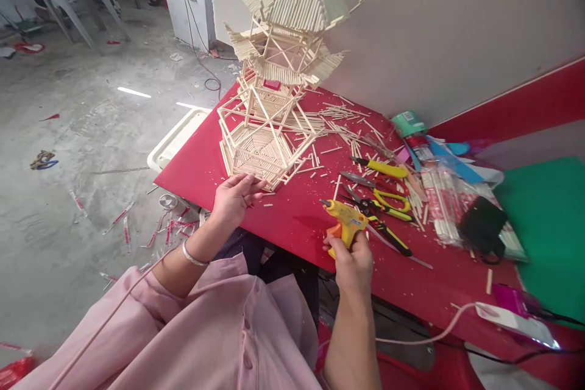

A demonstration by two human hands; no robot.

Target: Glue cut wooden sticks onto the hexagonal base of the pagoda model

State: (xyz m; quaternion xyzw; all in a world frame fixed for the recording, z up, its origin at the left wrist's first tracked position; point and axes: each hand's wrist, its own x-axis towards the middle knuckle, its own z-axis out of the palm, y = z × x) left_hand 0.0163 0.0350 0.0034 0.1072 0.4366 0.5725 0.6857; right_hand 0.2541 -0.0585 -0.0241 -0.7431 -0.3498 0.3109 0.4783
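My right hand (pixel 353 259) is wrapped round the handle of a yellow hot glue gun (pixel 348 219) with an orange trigger, its nozzle pointing up and left over the red tabletop. Close to the near edge of a small wooden-stick frame (pixel 269 134), my left hand (pixel 235 198) has its fingers pinched together. What they hold, if anything, is too small to make out. The frame has a hexagonal slatted floor and slanting posts. Behind it rises a tiered stick pagoda (pixel 292 6) with sloped roofs.
Loose sticks (pixel 342 113) litter the red table (pixel 283 225). Yellow-handled pliers (pixel 384 167), scissors (pixel 390 198) and a utility knife (pixel 390 237) lie right of the model. Beyond are bagged sticks (pixel 439 207), a green sheet (pixel 553 225) and a white power strip (pixel 516 323). A wall borders the table.
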